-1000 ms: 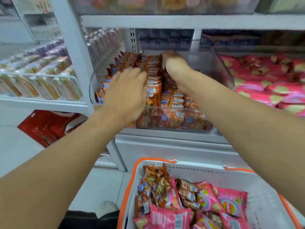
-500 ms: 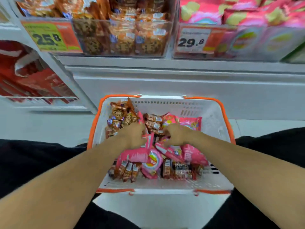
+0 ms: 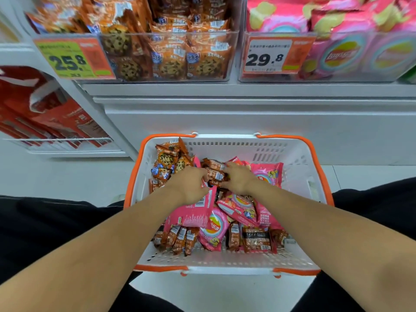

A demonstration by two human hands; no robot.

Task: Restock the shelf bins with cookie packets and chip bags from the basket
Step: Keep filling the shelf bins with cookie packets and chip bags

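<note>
Both hands are lowered into the white, orange-rimmed basket [image 3: 299, 154], presumably so that the next load for the bins can be gathered. The left hand [image 3: 191, 184] is laid over the pile with its fingers curled downward; what, if anything, is pinched beneath them cannot be told. The right hand [image 3: 239, 179] is spread narrowly, its fingertips resting on the brown cookie packets [image 3: 215, 172] lying just between the two hands. Directly under the left palm a pink chip bag [image 3: 193, 212] is lying back-side up, barcode showing; more pink bags are heaped beside the right wrist.

The packets are small, flat, glossy foil pillows with crimped ends; the chip bags are larger, puffed and slick, and are judged likely to slide over one another. The basket walls are rigid perforated plastic.

Above the fingers, the clear hard-walled cookie bin [image 3: 229, 57] and chip bin [image 3: 382, 70] are already well filled.
</note>
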